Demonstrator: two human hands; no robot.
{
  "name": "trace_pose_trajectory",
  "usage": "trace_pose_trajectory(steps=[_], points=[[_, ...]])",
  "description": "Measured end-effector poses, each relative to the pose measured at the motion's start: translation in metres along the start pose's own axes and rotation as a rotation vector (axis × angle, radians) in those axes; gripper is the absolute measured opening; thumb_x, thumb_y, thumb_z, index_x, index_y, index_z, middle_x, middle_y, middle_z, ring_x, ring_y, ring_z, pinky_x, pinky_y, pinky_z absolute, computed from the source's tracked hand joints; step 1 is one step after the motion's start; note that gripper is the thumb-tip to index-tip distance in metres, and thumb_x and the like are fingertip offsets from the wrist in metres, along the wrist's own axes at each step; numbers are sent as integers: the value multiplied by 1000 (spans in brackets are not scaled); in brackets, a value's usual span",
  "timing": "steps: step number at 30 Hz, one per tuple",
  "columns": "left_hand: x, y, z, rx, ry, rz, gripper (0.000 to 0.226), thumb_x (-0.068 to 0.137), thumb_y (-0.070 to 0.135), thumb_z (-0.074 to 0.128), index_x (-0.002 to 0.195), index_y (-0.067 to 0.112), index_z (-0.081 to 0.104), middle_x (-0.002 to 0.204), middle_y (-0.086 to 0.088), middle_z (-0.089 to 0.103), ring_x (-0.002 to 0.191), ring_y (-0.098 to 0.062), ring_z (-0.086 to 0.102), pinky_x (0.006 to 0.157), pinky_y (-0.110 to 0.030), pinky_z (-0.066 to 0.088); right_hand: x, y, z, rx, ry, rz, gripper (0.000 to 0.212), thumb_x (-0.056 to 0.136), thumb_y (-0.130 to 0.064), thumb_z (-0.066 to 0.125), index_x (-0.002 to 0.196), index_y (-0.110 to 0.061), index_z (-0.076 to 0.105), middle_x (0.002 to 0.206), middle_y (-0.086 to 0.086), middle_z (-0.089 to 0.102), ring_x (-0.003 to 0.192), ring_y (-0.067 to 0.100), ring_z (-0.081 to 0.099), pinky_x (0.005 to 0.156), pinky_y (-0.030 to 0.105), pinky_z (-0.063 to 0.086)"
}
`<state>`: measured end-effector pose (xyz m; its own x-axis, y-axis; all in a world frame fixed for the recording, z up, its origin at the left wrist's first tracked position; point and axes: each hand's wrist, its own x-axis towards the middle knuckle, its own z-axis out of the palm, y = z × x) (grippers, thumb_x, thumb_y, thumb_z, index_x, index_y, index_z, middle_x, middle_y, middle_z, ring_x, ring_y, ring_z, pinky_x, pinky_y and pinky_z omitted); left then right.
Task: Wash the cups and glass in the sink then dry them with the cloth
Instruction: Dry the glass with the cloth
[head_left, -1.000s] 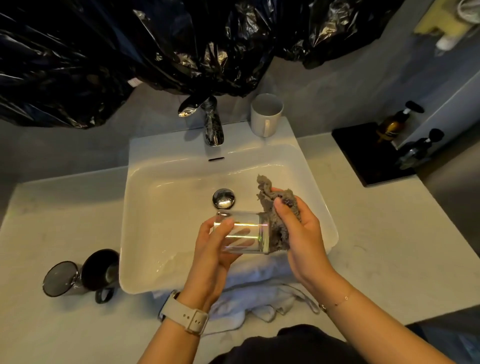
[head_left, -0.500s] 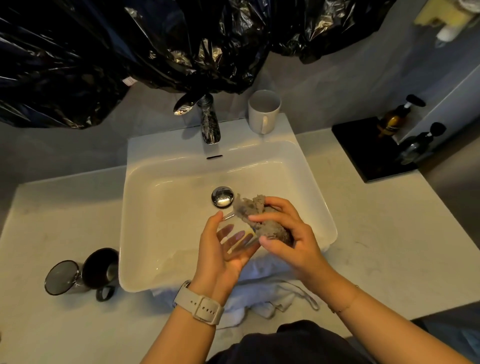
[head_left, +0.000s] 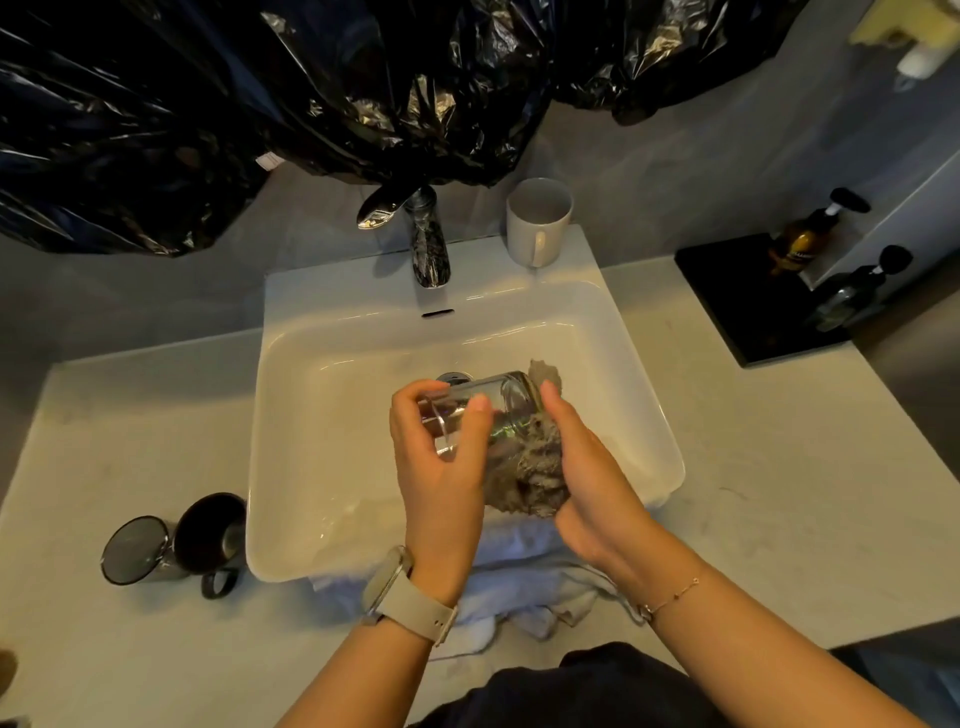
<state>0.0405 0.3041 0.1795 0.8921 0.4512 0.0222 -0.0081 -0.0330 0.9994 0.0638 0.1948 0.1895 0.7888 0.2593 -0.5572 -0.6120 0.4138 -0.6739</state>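
One glass (head_left: 480, 410): tipped on its side over the sink (head_left: 322, 415), between my two hands, in front of the drain.
Left hand (head_left: 441, 467): my fingers and thumb curl round the glass near its open end.
Right hand (head_left: 587, 467): my fingers wrap the grey cloth (head_left: 524, 467), pressing it on the glass's base and side.
White towel (head_left: 519, 597): bunched under the sink's front edge, on the counter (head_left: 779, 493).
White cup (head_left: 537, 221): upright on the sink's back ledge, right of the tap (head_left: 423, 234).
Black mug (head_left: 210, 535): on the counter left of the sink, touching a dark glass (head_left: 137, 551) lying beside it.
Two bottles (head_left: 802, 239): on a black tray (head_left: 743, 301), far right.
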Motion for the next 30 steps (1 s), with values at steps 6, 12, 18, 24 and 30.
trace_pose_trajectory(steps=[6, 12, 18, 24, 30], points=[[6, 2, -11, 94, -119, 123, 33, 83, 47, 65, 107, 28, 54, 108, -3, 59, 98, -15, 61, 78, -25, 54, 6, -13, -4, -14, -32, 89, 42, 90, -48, 57, 107, -14, 74, 108, 15, 72, 98, 31, 70, 89, 49, 54], [4, 10, -8, -125, -124, -333, 21, 95, 35, 60, 103, 15, 58, 110, -13, 64, 92, -27, 70, 68, -32, 60, 3, 0, -10, -603, -7, -757, 24, 91, -35, 61, 115, -32, 62, 108, -9, 69, 102, 4, 64, 82, 12, 48], [2, 6, -5, 299, -170, 232, 30, 85, 47, 60, 106, 26, 53, 106, 2, 56, 94, -7, 61, 78, -31, 56, 9, -15, -8, -89, 11, 20, 28, 93, -36, 56, 97, -16, 74, 94, 12, 73, 82, 29, 71, 71, 42, 58], [3, -4, -1, 176, -182, 176, 32, 89, 43, 59, 105, 16, 55, 102, -4, 59, 92, -8, 62, 79, -24, 52, 13, -10, -11, -173, 76, -90, 26, 92, -34, 58, 101, -15, 73, 93, 14, 72, 82, 28, 69, 74, 48, 57], [10, 10, 12, -208, -107, -511, 31, 98, 35, 55, 113, 9, 58, 104, -16, 68, 92, -33, 71, 73, -40, 59, 6, 11, -14, -556, 89, -779, 37, 92, -33, 57, 122, -12, 60, 107, 3, 66, 93, 13, 67, 69, 20, 54]])
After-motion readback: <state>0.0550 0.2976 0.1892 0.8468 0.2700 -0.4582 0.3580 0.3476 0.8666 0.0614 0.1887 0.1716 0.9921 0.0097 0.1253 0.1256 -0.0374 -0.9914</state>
